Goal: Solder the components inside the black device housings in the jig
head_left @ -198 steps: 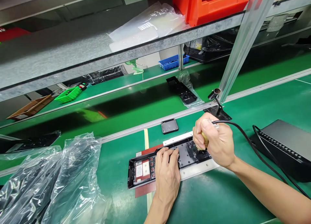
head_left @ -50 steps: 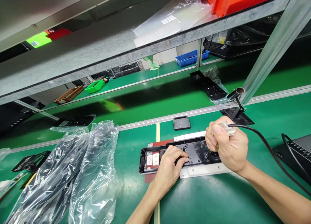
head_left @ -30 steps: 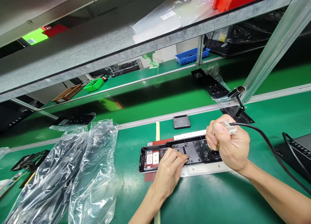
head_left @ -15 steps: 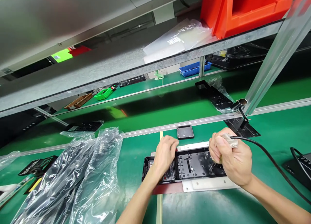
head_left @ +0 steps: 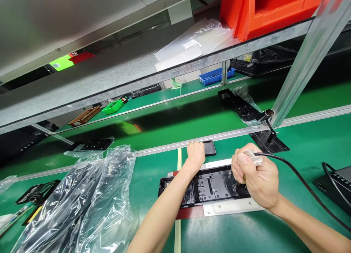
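Note:
My right hand is wrapped round a corded electric screwdriver, its cable end sticking out above the fist. Most of the tool is hidden by my fingers. Below it lies a long black plastic housing with posts and a slot inside, set in a fixture with white strips. My left hand is at the left end of a small black tray behind the housing. Its fingers are curled down and together; the tips, and anything between them, are hidden. My left forearm crosses the housing's left part.
Plastic-wrapped dark parts are piled on the left. A metal shelf with a red bin hangs overhead. At right stand a metal post and a short tube on a bracket. The tool's black cable runs right.
My left hand has moved from above the housing up and away to the small black tray. My right hand stays over the housing with the screwdriver. The whole view has shifted slightly.

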`<state>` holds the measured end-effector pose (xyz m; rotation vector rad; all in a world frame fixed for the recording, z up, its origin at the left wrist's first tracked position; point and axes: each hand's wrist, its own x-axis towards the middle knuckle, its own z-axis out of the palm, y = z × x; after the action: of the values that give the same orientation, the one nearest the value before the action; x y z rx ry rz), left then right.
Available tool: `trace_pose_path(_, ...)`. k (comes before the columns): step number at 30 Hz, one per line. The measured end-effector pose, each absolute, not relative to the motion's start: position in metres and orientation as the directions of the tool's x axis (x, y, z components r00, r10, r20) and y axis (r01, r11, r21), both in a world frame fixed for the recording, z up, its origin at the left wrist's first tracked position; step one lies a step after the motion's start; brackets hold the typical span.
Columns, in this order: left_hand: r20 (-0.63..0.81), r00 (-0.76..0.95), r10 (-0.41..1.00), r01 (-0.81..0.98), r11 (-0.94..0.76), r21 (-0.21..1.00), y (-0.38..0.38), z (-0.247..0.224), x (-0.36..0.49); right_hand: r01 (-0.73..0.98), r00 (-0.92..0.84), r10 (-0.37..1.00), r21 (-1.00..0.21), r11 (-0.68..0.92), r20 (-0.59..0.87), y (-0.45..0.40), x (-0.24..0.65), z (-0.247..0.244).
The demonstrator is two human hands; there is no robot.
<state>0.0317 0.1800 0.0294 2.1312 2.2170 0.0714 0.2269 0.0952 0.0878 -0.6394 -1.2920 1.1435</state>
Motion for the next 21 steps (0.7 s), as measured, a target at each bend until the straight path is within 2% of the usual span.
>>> trace_pose_path(7, 0.13, -0.015, 0.991, 0.982, -0.01, 0.189, 0.166, 0.044, 0.024, -0.305, -0.149, 0.904, -0.888, 0.344, 0.402, 0.096, 0.227, 0.084)
trace_pose_path(11, 0.225, 0.025, 0.974, 0.935, -0.103, 0.341, 0.118, 0.055, 0.015, -0.298, -0.148, 0.896, -0.883, 0.363, 0.419, 0.097, 0.227, 0.084)
trace_pose_path(16, 0.228, 0.119, 0.966, 0.832, -0.223, 0.509, 0.061, 0.056, 0.015, -0.29, -0.107, 0.903, -0.882, 0.373, 0.417, 0.096, 0.225, 0.091)
trace_pose_path(21, 0.265, 0.196, 0.944, 0.784, -0.313, 0.535, 0.047, 0.051, 0.025, -0.266, -0.076, 0.912, -0.89, 0.371, 0.403, 0.095, 0.223, 0.096)
